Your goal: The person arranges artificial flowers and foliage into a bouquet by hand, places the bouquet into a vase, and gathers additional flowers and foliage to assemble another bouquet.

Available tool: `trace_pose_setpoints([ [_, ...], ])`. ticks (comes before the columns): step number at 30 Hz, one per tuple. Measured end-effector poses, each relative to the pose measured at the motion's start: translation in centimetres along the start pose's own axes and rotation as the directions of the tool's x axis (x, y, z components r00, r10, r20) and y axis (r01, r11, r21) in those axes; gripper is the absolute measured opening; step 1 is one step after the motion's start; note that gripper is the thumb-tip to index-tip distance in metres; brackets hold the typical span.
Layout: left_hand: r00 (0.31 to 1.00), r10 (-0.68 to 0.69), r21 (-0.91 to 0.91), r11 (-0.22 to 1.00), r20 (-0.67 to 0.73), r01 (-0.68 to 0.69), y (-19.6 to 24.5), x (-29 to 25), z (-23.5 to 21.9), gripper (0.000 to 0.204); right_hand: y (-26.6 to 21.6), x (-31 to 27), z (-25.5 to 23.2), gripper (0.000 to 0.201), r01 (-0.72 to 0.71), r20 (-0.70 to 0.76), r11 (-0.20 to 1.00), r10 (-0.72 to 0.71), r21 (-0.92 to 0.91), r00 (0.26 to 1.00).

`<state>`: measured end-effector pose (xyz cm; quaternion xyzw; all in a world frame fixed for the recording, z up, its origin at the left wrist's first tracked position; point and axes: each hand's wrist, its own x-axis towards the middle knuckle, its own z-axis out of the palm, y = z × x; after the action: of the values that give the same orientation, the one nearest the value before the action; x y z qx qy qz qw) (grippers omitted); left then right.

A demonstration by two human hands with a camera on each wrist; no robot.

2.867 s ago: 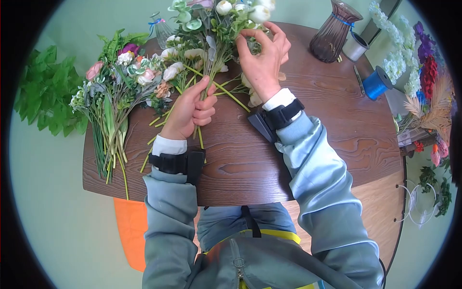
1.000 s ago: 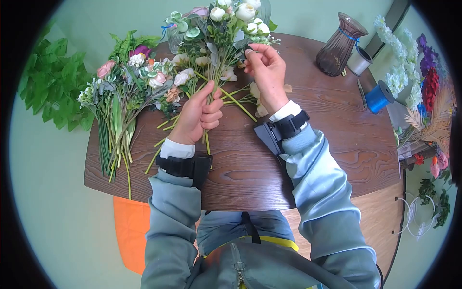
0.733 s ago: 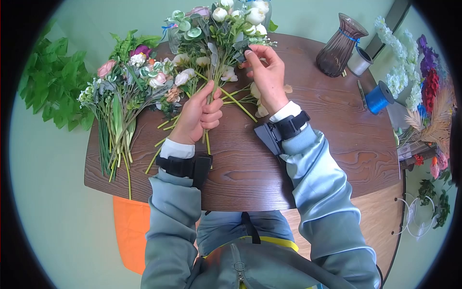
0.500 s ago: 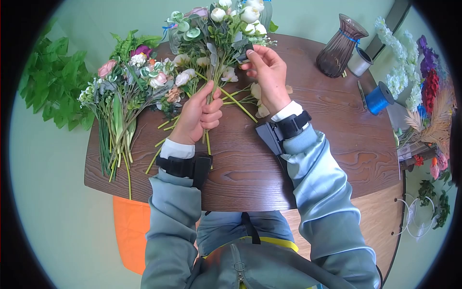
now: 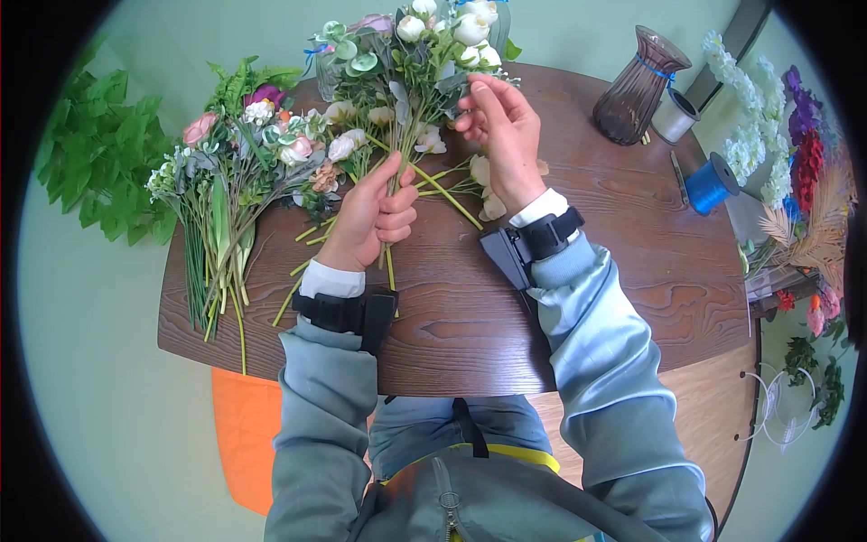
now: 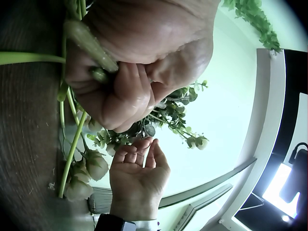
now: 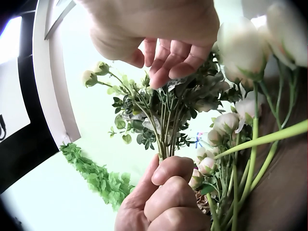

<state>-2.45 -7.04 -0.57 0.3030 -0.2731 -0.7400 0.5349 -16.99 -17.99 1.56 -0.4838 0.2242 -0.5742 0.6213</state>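
Observation:
My left hand [image 5: 372, 210] grips the gathered stems of a bouquet of white and mauve flowers with green leaves [image 5: 411, 68], its fingers curled round them above the table. In the right wrist view the left fist [image 7: 168, 197] wraps the stems, and the flower bunch [image 7: 163, 106] spreads above it. My right hand [image 5: 506, 135] is raised at the bouquet's right side. Its fingertips are right at the grey-green leaves, fingers loosely bent. The left wrist view shows the right hand [image 6: 139, 178] with palm turned to the camera, fingertips just below a round leaf [image 6: 150, 130].
A second pile of mixed flowers [image 5: 221, 181] lies at the left of the wooden table [image 5: 614, 298]. Loose white flowers [image 5: 483, 185] with crossing stems lie behind my hands. A ribbed dark vase [image 5: 632, 90], a silver spool [image 5: 675, 117] and a blue ribbon spool [image 5: 712, 183] stand at the right.
The bouquet has come lower into view since the first frame. My right fingers, at a dark leaf half a second ago, have shifted slightly and that leaf no longer shows at them. Left hand keeps its grip.

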Motion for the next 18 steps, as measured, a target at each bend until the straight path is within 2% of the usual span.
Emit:
trace_pose_setpoints([
  [2, 1.0, -0.013, -0.007, 1.0, 0.006, 0.013, 0.0, 0.0, 0.0, 0.029, 0.2, 0.0, -0.1, 0.016, 0.045, 0.014, 0.999, -0.046, 0.016, 0.999],
  [5, 0.999, -0.038, -0.02, 0.999, 0.031, 0.038, 0.1, -0.1, 0.1, 0.029, 0.8, 0.3, -0.4, 0.015, 0.12, 0.07, 0.99, -0.115, -0.078, 0.991],
  [7, 0.998, -0.049, -0.026, 0.998, 0.048, 0.05, 0.2, -0.2, 0.1, 0.03, 1.5, 0.5, -0.8, 0.016, 0.328, 0.118, 0.87, -0.306, -0.369, 0.945],
  [8, 0.998, -0.05, -0.022, 0.998, 0.042, 0.051, 0.2, -0.2, 0.2, 0.03, 1.3, 0.4, -0.8, 0.016, 0.328, 0.117, 0.87, -0.307, -0.369, 0.945],
  [10, 0.998, -0.051, -0.017, 0.999, 0.037, 0.051, 0.2, -0.2, 0.2, 0.03, 0.8, 0.0, -0.7, 0.017, 0.423, 0.154, 0.633, -0.436, -0.649, 0.887],
  [11, 0.998, -0.048, -0.022, 0.999, 0.036, 0.048, 0.2, -0.2, 0.1, 0.03, 0.8, -0.1, -0.6, 0.017, 0.423, 0.153, 0.633, -0.436, -0.649, 0.887],
  [13, 0.998, -0.044, -0.027, 0.999, 0.034, 0.045, 0.2, -0.2, 0.0, 0.029, 0.8, -0.2, -0.5, 0.01, 0.465, 0.187, 0.541, -0.49, -0.701, 0.851],
  [16, 0.999, -0.025, -0.023, 0.999, 0.034, 0.026, 0.3, -0.2, -0.2, 0.029, 0.6, 0.0, -0.5, 0.008, 0.486, 0.177, 0.522, -0.533, -0.701, 0.827],
  [17, 0.999, -0.029, -0.037, 0.999, 0.037, 0.03, 0.3, -0.2, -0.2, 0.029, 0.6, 0.1, -0.6, 0.008, 0.488, 0.179, 0.522, -0.533, -0.7, 0.827],
  [18, 0.999, -0.032, -0.052, 0.998, 0.041, 0.035, 0.3, -0.2, -0.3, 0.029, 0.5, 0.2, -0.6, 0.008, 0.484, 0.171, 0.586, -0.507, -0.65, 0.845],
])
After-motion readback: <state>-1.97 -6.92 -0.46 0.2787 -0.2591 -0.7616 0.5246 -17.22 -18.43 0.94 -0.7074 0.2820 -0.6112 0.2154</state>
